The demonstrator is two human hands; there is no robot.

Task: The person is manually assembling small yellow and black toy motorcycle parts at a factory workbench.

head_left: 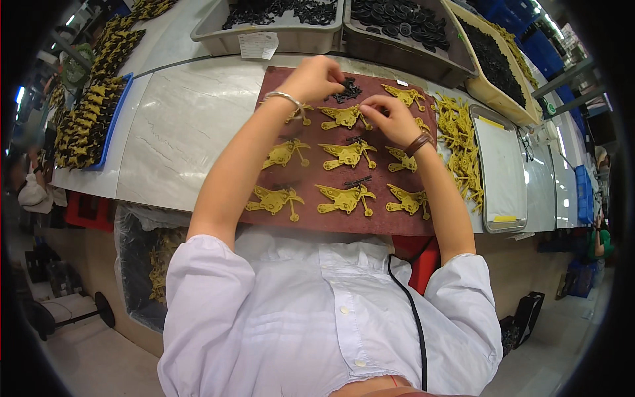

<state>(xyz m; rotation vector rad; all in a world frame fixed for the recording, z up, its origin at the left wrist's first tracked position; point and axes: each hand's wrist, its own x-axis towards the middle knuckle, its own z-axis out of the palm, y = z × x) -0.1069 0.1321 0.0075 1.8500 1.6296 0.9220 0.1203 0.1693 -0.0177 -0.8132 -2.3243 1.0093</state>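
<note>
Several flat yellow plastic parts lie in rows on a dark red mat (311, 221). They look like halves of a toy motorbike body, and some in the middle column have small black pieces at their upper edge, such as the black piece (358, 181). My left hand (316, 78) is closed at the fingertips beside a small pile of black pieces (348, 90) at the mat's far side. My right hand (391, 120) has its thumb and forefinger together at the right end of a yellow part (342, 118) in the far row. What either hand pinches is too small to make out.
Grey bins hold black pieces (281, 12) and black rings (400, 23) at the back; a cream bin (499, 66) stands back right. Loose yellow parts (458, 142) and a clear-edged tray (504, 173) lie to the right. A blue tray (112, 135) of yellow-black pieces is far left.
</note>
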